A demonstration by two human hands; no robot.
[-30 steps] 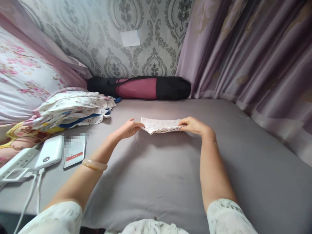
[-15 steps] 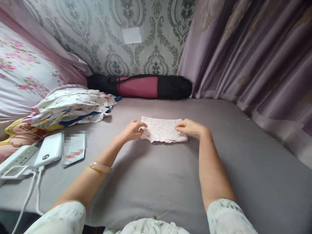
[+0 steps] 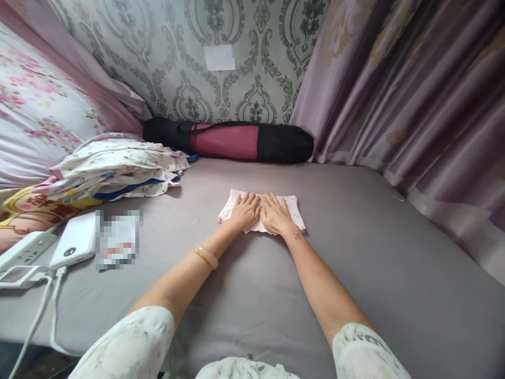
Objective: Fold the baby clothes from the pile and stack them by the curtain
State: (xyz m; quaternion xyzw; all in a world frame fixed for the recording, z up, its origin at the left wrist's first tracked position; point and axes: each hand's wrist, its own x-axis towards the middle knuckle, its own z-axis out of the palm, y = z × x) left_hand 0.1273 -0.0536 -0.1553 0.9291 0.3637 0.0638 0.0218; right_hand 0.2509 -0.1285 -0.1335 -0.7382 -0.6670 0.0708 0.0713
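Observation:
A folded piece of pale pink patterned cloth [image 3: 295, 213] lies on the grey bed sheet [image 3: 252, 284] in the middle of the head view. On its left half my left hand [image 3: 246, 210] rests flat, palm down, with the fingers stretched out. Beside it, close at the thumb side, my right hand [image 3: 275, 213] is spread flat on the right half. Both hands are open and hold nothing. They cover the middle of the cloth, while its left and right ends show. A bracelet [image 3: 206, 258] circles my left forearm.
A rumpled heap of patterned clothes [image 3: 122, 163] lies at the left. Nearer are a white power bank [image 3: 76, 239], a power strip [image 3: 29, 250], cables [image 3: 56, 310] and a blurred-out flat object [image 3: 118, 239]. A long black and maroon bag [image 3: 224, 141] lies along the wall; curtains [image 3: 379, 89] hang right.
Both hands have moved inward from the cloth's two ends to its middle. Their curled fingers have straightened and now lie flat on it.

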